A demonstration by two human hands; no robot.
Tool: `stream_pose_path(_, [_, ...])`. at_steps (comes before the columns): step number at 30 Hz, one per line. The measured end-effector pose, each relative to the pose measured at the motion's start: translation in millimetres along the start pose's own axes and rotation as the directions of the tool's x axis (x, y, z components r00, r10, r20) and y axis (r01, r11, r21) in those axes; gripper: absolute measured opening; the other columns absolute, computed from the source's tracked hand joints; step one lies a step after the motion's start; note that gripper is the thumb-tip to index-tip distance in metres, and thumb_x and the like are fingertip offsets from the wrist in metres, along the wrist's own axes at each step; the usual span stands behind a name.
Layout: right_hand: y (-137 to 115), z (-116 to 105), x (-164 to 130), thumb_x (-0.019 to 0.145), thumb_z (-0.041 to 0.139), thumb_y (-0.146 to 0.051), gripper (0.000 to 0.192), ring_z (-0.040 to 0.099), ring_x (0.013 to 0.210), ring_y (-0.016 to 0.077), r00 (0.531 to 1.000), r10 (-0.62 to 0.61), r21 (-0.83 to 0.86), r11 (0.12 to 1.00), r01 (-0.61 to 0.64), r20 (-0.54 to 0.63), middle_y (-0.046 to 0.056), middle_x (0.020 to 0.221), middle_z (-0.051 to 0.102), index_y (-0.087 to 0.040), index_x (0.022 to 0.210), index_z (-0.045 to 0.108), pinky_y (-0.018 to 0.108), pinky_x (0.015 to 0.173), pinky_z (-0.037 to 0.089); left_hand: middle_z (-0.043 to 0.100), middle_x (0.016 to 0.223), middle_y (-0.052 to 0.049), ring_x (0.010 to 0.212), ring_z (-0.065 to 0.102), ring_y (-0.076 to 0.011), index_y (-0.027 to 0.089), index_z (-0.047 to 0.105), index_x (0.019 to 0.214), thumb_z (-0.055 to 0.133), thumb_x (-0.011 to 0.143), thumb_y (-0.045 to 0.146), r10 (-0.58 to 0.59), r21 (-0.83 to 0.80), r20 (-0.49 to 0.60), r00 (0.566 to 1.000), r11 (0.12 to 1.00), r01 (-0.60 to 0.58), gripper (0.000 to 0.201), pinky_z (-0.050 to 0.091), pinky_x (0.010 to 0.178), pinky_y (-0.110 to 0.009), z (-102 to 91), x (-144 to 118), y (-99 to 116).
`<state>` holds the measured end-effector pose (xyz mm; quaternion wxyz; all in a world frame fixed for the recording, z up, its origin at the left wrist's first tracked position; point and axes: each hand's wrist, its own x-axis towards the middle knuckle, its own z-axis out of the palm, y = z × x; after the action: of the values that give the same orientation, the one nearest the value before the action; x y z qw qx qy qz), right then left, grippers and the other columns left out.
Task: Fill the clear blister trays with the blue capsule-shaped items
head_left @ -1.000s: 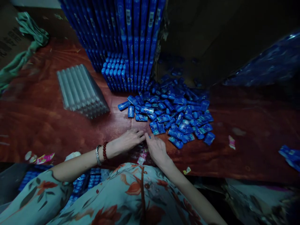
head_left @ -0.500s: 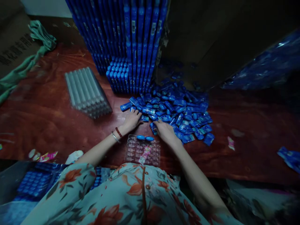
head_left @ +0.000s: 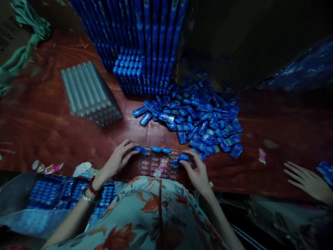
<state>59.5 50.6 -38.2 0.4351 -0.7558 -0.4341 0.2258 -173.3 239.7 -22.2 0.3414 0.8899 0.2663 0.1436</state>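
We take the clear blister tray [head_left: 158,165] at the near edge of the red wooden table [head_left: 47,128] as our landmark: our left hand [head_left: 118,158] pinches a blue packet [head_left: 139,149] at the tray's far left corner, while our right hand [head_left: 196,168], fingers curled, grips another blue packet [head_left: 182,158] at its right edge. Two more packets [head_left: 161,150] lie along the tray's far rim, the loose pile of blue packets [head_left: 203,118] sits beyond and right of it, and another person's open hand [head_left: 307,180] rests far right.
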Motion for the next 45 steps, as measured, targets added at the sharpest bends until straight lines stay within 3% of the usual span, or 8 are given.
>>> stream_pose_path(9, [10.3,28.6,-7.9,0.089,0.038,-0.005,0.036,0.059,0.102,0.0174,0.843,-0.518,-0.324,0.78,0.536,0.147,0.011,0.107,0.06,-0.017,0.119,0.053,0.03,0.085,0.053,0.058,0.097,-0.007,0.087,0.057,-0.0145,0.018,0.054,0.11,0.042,0.093,0.017,0.146,0.084,-0.168,0.975,0.988,-0.133,0.021,0.051,0.074,-0.026,60.8,-12.3,18.1])
stream_pose_path(16, [-31.0,27.2,4.4,0.087,0.044,-0.008,0.026,0.059,0.085,0.0202,0.798,-0.341,-0.542,0.597,0.592,0.496,0.01,0.091,0.06,-0.015,0.108,0.057,0.033,0.071,0.052,0.059,0.098,-0.011,0.093,0.052,-0.0194,0.012,0.054,0.108,0.036,0.093,0.013,0.414,0.344,0.034,0.91,0.85,-0.399,0.024,0.051,0.079,-0.033,55.6,0.2,27.0])
stream_pose_path(23, [-33.4,26.8,8.2,0.09,0.045,-0.015,0.026,0.06,0.079,0.0192,0.785,-0.454,-0.575,0.535,0.619,0.421,0.007,0.088,0.064,-0.021,0.109,0.061,0.03,0.067,0.05,0.058,0.096,-0.01,0.086,0.053,-0.0192,0.013,0.056,0.103,0.036,0.091,0.011,0.385,0.462,0.262,0.885,0.755,-0.466,0.023,0.049,0.077,-0.033,60.7,9.0,33.6])
stream_pose_path(26, [-16.0,9.3,13.9,0.093,0.044,-0.021,0.025,0.062,0.08,0.0164,0.834,-0.527,-0.562,0.645,0.518,0.163,0.007,0.093,0.065,-0.019,0.11,0.062,0.026,0.069,0.05,0.058,0.104,-0.012,0.093,0.053,-0.0205,0.013,0.053,0.114,0.035,0.091,0.011,0.4,0.449,0.216,0.891,0.769,-0.454,0.029,0.048,0.079,-0.035,63.7,6.2,31.9])
stream_pose_path(29, [-1.7,2.6,33.2,0.094,0.043,-0.025,0.025,0.063,0.075,0.0159,0.933,-0.353,-0.629,0.741,0.235,-0.067,0.008,0.091,0.065,-0.015,0.106,0.063,0.025,0.066,0.049,0.058,0.113,-0.01,0.096,0.055,-0.0199,0.022,0.048,0.125,0.039,0.091,0.016,0.434,0.391,0.049,0.9,0.821,-0.417,0.035,0.049,0.078,-0.034,58.5,9.3,25.3])
stream_pose_path(36, [-17.0,34.3,84.3,0.088,0.045,-0.016,0.022,0.064,0.074,0.0259,0.992,0.126,-0.811,0.583,-0.055,0.023,0.021,0.094,0.061,-0.008,0.106,0.055,0.031,0.055,0.047,0.057,0.113,-0.015,0.106,0.054,-0.0267,0.014,0.055,0.117,0.047,0.091,0.032,0.038,0.266,-0.307,0.951,0.963,0.047,0.032,0.047,0.089,-0.043,30.9,87.2,-17.7])
stream_pose_path(42, [-5.1,6.4,72.6,0.082,0.055,-0.026,0.048,0.063,0.084,0.0244,0.99,0.035,-0.558,0.829,0.049,0.139,0.016,0.114,0.056,-0.014,0.127,0.043,0.036,0.071,0.051,0.058,0.115,-0.019,0.108,0.055,-0.0293,0.007,0.05,0.12,0.063,0.081,0.025,-0.146,0.283,-0.062,0.987,0.946,0.157,0.044,0.046,0.092,-0.042,24.1,136.0,-43.2])
stream_pose_path(45, [3.6,-14.8,40.1,0.087,0.05,-0.04,0.04,0.06,0.063,0.0175,0.997,0.078,-0.22,0.973,-0.073,0.014,0.005,0.083,0.064,-0.017,0.12,0.049,0.03,0.059,0.05,0.06,0.116,-0.015,0.106,0.057,-0.0268,0.013,0.048,0.124,0.06,0.081,0.016,-0.093,0.23,0.024,0.995,0.969,0.086,0.045,0.046,0.091,-0.04,21.3,127.5,-44.7])
